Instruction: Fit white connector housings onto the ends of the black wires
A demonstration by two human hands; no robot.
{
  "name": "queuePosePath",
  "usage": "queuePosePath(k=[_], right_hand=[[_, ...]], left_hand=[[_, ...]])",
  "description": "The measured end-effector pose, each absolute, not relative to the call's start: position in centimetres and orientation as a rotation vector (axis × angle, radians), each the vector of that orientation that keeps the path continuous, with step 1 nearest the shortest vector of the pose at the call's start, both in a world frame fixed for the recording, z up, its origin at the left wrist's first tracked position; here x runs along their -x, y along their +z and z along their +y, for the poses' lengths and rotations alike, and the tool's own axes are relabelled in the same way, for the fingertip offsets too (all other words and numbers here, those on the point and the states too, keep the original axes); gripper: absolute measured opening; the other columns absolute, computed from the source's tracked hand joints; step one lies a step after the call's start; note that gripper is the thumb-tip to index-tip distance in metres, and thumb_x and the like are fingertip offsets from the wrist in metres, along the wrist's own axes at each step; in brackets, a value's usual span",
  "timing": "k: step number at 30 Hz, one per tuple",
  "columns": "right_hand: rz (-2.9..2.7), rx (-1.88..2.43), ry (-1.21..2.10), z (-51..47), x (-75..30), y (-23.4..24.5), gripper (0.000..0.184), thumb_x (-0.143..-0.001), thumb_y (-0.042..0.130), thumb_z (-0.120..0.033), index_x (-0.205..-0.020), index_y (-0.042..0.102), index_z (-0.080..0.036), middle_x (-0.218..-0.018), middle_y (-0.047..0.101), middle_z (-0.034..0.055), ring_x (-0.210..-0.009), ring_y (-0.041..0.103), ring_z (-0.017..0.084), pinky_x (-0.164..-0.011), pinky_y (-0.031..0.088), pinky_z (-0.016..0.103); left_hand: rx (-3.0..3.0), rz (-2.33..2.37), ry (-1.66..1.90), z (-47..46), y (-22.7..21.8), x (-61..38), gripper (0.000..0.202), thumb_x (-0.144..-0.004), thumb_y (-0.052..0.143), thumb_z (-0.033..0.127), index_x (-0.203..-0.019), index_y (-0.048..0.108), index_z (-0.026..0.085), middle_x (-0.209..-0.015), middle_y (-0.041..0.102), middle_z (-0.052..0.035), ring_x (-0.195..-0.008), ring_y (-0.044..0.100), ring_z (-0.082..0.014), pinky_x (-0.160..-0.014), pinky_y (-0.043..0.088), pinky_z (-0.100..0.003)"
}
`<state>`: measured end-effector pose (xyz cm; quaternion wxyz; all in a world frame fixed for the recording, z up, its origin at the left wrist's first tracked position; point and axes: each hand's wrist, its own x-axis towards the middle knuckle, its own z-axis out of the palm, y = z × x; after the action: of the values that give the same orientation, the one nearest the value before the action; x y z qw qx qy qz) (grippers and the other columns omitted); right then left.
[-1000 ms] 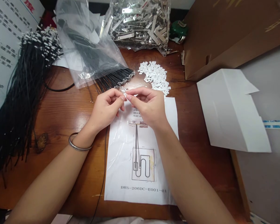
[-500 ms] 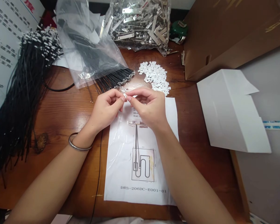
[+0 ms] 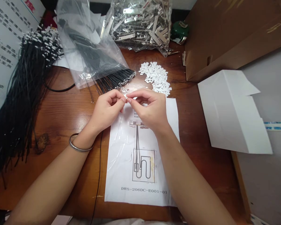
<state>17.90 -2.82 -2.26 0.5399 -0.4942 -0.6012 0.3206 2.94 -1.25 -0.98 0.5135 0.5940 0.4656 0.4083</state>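
Observation:
My left hand (image 3: pixel 109 107) is closed in a pinch. A thin black wire (image 3: pixel 99 165) hangs from under it to the table's front edge, and its upper end is hidden by the fingers. My right hand (image 3: pixel 151 107) pinches a tiny white connector housing (image 3: pixel 126 97), mostly covered by the fingertips, which meet those of my left hand. Just beyond the hands lie a pile of white connector housings (image 3: pixel 155 76) and a bundle of black wires (image 3: pixel 115 78) with metal terminals at their ends. Under my hands is a printed drawing sheet (image 3: pixel 121 175).
A clear bag (image 3: pixel 84 40) covers part of the wire bundle. Behind stands a bag of metal strips (image 3: pixel 140 28), beside a green tape measure (image 3: pixel 179 31). Black wires with white ends (image 3: pixel 21 84) lie at left. A cardboard box (image 3: pixel 215 37) and folded white card (image 3: pixel 231 112) are at right.
Both hands stay in almost the same place, fingertips together. The fingertips have shifted very slightly, and a bit of white shows between them now.

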Motion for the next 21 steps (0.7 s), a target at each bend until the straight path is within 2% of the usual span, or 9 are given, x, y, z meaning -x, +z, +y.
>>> queuePosePath(k=[4, 10, 16, 21], right_hand=[[-1.411, 1.181, 0.798, -2.82, -17.97, -2.14, 0.008, -0.077, 0.072, -0.013, -0.077, 0.077, -0.018, -0.080, 0.076, 0.0012, -0.061, 0.063, 0.011, -0.055, 0.049, 0.026], [-1.312, 1.222, 0.811, -2.71, -17.86, -2.15, 0.007, -0.077, 0.072, -0.015, -0.077, 0.077, -0.019, -0.077, 0.075, 0.0001, -0.058, 0.060, 0.010, -0.053, 0.048, 0.025], [-1.294, 1.222, 0.891, -2.66, -18.03, -2.16, 0.004, -0.078, 0.074, -0.022, -0.080, 0.077, -0.020, -0.078, 0.075, 0.0002, -0.060, 0.061, 0.011, -0.053, 0.049, 0.025], [-1.232, 1.217, 0.986, -2.61, -18.08, -2.04, 0.009, -0.078, 0.076, -0.029, -0.079, 0.076, -0.020, -0.079, 0.075, 0.0012, -0.061, 0.061, 0.011, -0.052, 0.048, 0.025]], left_hand=[[-1.431, 1.087, 1.001, -1.24, -1.03, -2.90, 0.013, -0.080, 0.063, 0.018, -0.068, 0.059, 0.019, -0.052, 0.055, 0.0049, -0.048, 0.047, -0.0084, -0.049, 0.037, -0.022], [-1.379, 1.069, 1.008, -1.24, -1.12, -2.87, 0.012, -0.082, 0.069, 0.026, -0.074, 0.063, 0.019, -0.060, 0.063, 0.0018, -0.060, 0.060, -0.0116, -0.056, 0.046, -0.023], [-1.342, 1.028, 1.059, -1.20, -1.45, -2.78, 0.011, -0.083, 0.070, 0.024, -0.077, 0.064, 0.019, -0.069, 0.068, 0.0003, -0.069, 0.066, -0.0125, -0.065, 0.052, -0.024], [-1.330, 1.055, 1.056, -1.17, -1.39, -2.82, 0.010, -0.083, 0.070, 0.023, -0.075, 0.065, 0.019, -0.073, 0.069, -0.0007, -0.072, 0.066, -0.0126, -0.061, 0.050, -0.023]])
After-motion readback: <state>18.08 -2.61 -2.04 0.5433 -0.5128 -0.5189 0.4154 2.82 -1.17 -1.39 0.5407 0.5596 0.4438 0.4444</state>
